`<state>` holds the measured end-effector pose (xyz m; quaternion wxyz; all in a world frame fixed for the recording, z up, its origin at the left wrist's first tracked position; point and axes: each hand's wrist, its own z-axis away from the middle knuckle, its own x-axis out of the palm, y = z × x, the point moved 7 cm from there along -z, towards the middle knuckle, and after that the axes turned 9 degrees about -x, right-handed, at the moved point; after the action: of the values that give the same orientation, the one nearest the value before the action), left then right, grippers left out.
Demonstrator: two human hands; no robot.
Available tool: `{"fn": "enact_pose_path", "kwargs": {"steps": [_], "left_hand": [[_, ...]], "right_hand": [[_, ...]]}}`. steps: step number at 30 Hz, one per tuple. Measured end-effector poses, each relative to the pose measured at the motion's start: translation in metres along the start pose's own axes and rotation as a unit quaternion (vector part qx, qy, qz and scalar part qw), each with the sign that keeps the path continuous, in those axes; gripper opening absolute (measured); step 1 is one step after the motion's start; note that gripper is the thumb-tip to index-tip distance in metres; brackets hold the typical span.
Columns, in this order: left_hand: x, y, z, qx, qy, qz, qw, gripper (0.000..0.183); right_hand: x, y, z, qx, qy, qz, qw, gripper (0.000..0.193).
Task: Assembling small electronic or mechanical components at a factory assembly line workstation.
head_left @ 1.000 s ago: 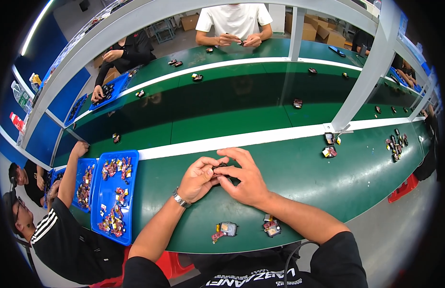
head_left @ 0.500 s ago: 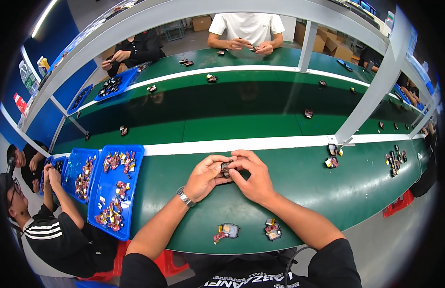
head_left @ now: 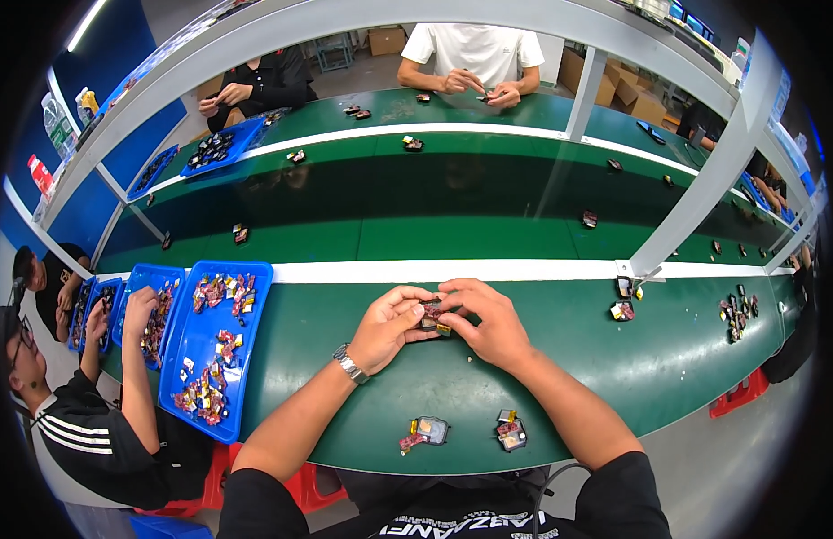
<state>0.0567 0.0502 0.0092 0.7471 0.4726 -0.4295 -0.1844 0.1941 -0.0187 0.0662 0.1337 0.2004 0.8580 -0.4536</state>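
A small electronic module (head_left: 435, 319) with a dark shell, a reddish circuit board and a yellow part is between my two hands, just above the green work surface. My left hand (head_left: 387, 331) is closed round its left side, thumb on top; a metal-banded watch is on that wrist. From the right, my right hand (head_left: 490, 325) grips it with thumb and fingertips, partly hiding it. Nearer to me lie two opened modules on the surface: one (head_left: 426, 431) with its board hanging out at the left, another (head_left: 511, 430) with its board and yellow piece showing.
At my left stands a blue tray (head_left: 264, 310) of circuit boards, with more trays beyond. A co-worker (head_left: 93, 431) sits beside them. Modules (head_left: 622, 311) lie by a grey frame post (head_left: 695, 184) on the right. A moving-belt-like green strip (head_left: 452, 235) runs behind the white rail.
The module between my fingers now shows its reddish board and yellow part, where it looked dark before. The left co-worker's hands have moved apart, one to a tray. The view has shifted slightly.
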Motion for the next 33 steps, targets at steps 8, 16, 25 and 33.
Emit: {"fn": "enact_pose_path", "kwargs": {"steps": [8,16,25,33], "left_hand": [[-0.002,0.001,0.001,-0.02,0.028,0.003,0.999,0.024],[-0.003,-0.002,-0.001,-0.028,0.017,0.02,0.999,0.024],[-0.004,-0.005,-0.001,-0.042,0.023,0.014,0.999,0.023],[0.002,-0.002,0.0,-0.057,0.022,-0.003,0.998,0.023]], "right_hand": [[0.013,-0.029,0.002,-0.068,0.053,0.159,0.983,0.019],[0.02,-0.022,0.003,-0.111,0.067,0.229,0.965,0.02],[0.017,-0.026,-0.003,-0.142,0.01,0.204,0.968,0.022],[0.019,-0.026,-0.005,-0.19,-0.038,0.244,0.95,0.022]]}}
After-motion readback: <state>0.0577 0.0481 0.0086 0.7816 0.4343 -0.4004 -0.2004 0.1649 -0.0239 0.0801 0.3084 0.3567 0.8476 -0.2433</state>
